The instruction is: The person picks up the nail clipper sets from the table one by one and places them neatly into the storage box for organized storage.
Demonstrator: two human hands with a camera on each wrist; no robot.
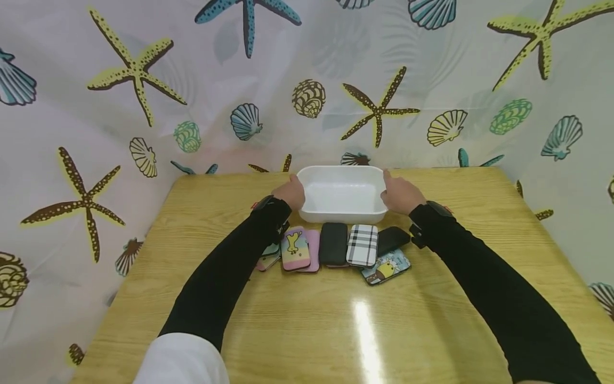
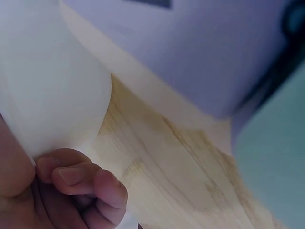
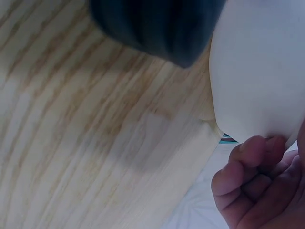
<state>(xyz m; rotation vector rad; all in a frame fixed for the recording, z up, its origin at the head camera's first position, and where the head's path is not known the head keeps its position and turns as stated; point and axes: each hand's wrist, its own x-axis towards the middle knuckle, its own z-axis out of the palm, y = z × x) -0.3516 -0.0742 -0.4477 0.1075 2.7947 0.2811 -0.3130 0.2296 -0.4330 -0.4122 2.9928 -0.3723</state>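
A white plastic tub [image 1: 342, 217] stands at the back of the wooden table. My left hand [image 1: 290, 193] grips its left end and my right hand [image 1: 403, 194] its right end. In the left wrist view the curled fingers [image 2: 71, 175] press against the tub's white wall [image 2: 57, 86]. The right wrist view likewise shows curled fingers [image 3: 252, 150] at the tub's wall [image 3: 257, 71]. Just in front of the tub lie several flat rounded cases: a plaid one [image 1: 363, 245], a black one [image 1: 333, 244], a cartoon-printed one [image 1: 295, 248] and a blue printed one [image 1: 387, 266].
Another black case [image 1: 393, 239] lies at the right of the row, by my right wrist. A pink case [image 1: 314, 249] is partly covered. Behind the wooden table [image 1: 307, 320] hangs a cloth [image 1: 268, 69] printed with starfish and shells.
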